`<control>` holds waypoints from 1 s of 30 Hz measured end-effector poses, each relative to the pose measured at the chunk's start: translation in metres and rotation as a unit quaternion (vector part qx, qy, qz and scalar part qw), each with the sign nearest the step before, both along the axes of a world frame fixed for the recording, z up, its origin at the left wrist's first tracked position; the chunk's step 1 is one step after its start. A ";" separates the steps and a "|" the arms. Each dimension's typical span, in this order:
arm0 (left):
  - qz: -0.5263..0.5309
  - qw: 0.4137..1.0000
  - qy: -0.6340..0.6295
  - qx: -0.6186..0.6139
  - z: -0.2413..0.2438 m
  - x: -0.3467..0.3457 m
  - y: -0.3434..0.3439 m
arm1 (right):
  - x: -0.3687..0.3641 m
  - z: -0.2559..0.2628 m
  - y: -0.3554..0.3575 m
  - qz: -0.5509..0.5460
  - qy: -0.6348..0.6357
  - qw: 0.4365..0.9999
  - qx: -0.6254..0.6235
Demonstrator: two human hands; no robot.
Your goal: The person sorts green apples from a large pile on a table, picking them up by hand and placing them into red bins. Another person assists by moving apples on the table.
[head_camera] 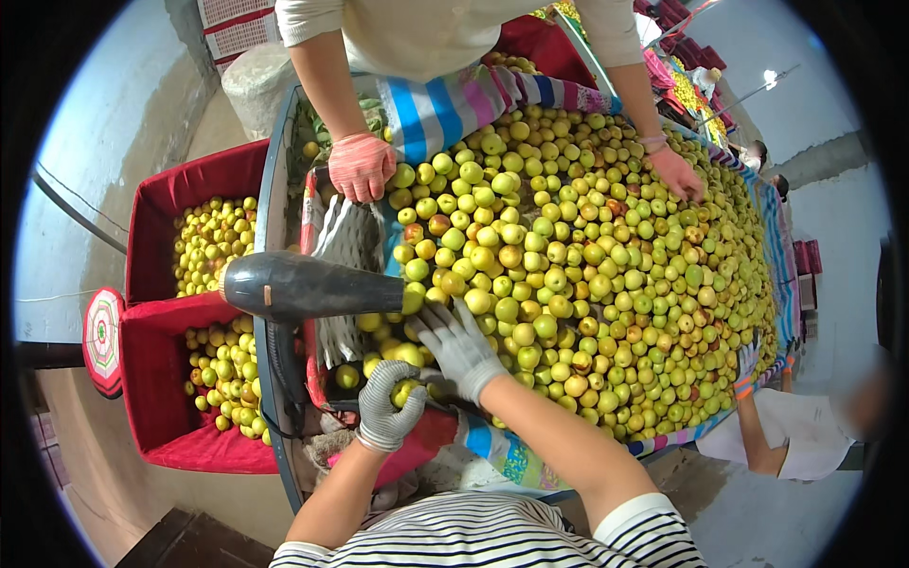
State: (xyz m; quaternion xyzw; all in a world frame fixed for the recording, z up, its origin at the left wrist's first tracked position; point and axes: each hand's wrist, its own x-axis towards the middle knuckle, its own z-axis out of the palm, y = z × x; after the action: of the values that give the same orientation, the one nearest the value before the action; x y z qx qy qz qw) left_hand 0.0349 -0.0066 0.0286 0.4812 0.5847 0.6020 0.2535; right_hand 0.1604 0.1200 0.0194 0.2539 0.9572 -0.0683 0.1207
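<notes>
My left hand, in a grey-and-white knit glove, is curled around a yellow-green fruit, which looks like a jujube. To its right, my right hand, also gloved, lies palm down with fingers apart at the near edge of a large heap of jujubes. Its fingertips touch the fruit; nothing shows in its grip, though the palm is hidden. A black hair dryer points its nozzle toward the heap just beyond my hands. Under it lie white foam netting and a red-edged tray holding some fruit.
Two red-lined crates with jujubes hang beyond the table's grey left edge. Opposite, a person's pink-gloved hands rest at the heap. Another person's gloved hand is at the right. A striped cloth borders the fruit.
</notes>
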 end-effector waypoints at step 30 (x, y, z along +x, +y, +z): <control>-0.046 0.989 0.100 -0.101 0.010 0.008 0.008 | 0.022 -0.019 0.103 -0.284 0.060 0.945 0.149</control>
State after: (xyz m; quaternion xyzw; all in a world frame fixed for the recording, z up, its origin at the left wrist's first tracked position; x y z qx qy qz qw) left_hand 0.0429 0.0017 0.0384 0.5369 0.6424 0.4763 0.2686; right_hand 0.1821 0.2226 0.0000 0.5258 0.8502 0.0282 -0.0004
